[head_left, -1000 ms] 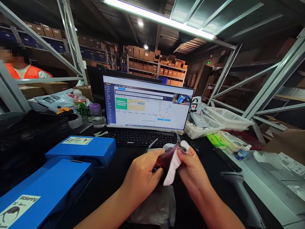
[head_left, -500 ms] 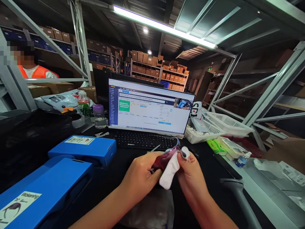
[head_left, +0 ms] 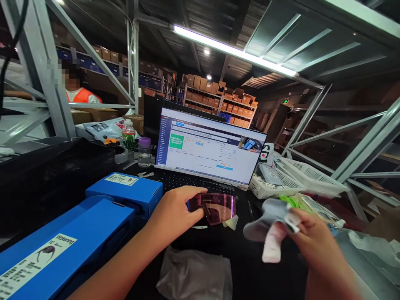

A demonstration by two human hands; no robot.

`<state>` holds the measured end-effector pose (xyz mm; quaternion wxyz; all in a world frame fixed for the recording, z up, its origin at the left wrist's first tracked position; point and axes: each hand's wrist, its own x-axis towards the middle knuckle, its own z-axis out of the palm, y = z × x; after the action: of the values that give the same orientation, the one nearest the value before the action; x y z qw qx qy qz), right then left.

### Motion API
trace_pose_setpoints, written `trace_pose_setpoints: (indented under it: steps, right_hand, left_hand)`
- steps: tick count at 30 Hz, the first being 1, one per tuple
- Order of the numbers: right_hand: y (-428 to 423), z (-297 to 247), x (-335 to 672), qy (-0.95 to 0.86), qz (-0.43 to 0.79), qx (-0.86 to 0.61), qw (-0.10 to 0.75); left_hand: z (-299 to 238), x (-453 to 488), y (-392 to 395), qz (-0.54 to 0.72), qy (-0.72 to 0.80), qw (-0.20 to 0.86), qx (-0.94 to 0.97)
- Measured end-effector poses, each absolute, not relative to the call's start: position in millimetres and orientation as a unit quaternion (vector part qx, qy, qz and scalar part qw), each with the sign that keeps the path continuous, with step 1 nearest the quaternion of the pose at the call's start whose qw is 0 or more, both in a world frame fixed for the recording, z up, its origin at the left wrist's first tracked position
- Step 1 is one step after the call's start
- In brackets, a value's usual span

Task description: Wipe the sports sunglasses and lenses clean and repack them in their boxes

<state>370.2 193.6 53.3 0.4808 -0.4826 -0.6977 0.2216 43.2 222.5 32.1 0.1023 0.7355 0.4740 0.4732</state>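
My left hand pinches a pair of tinted sunglasses at one end, thumb below and fingers above. The wide purple-pink lens points to the right, in front of the keyboard. Off to the right, my right hand is closed on a grey and white cloth, smeared by motion, with a pale strip hanging from it. A gap separates the cloth from the lens. Below, a greyish soft bag lies on the black desktop.
Two blue boxes lie at left, one labelled with a picture of glasses. A monitor stands behind the keyboard. White baskets are at right. A purple-capped bottle stands left of the monitor. Behind the rack is a person in an orange vest.
My hands have parted. The right has drawn the cloth away to the right, while the left keeps the sunglasses, now with the lens in plain view. The camera view has shifted left.
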Motion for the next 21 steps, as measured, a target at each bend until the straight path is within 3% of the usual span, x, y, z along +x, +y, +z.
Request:
trace_pose_setpoints:
  steps: [3,5,14,17,21]
  right_hand:
    - [187,59,379,-0.7,0.066,-0.498,0.508]
    - [187,57,365,-0.731,0.052,-0.476,0.487]
    - [203,49,331,-0.788,0.429,-0.322,0.302]
    - [207,46,332,-0.783,0.436,-0.318,0.309]
    - [209,29,309,-0.783,0.354,-0.349,0.374]
  left_hand:
    - [32,48,217,0.441,0.462,0.068,0.767]
    - [29,55,214,0.417,0.446,0.046,0.791]
    - [27,64,213,0.373,0.411,0.07,0.829]
    - [28,61,215,0.4,0.417,0.089,0.811]
    - [25,62,213,0.43,0.393,0.041,0.812]
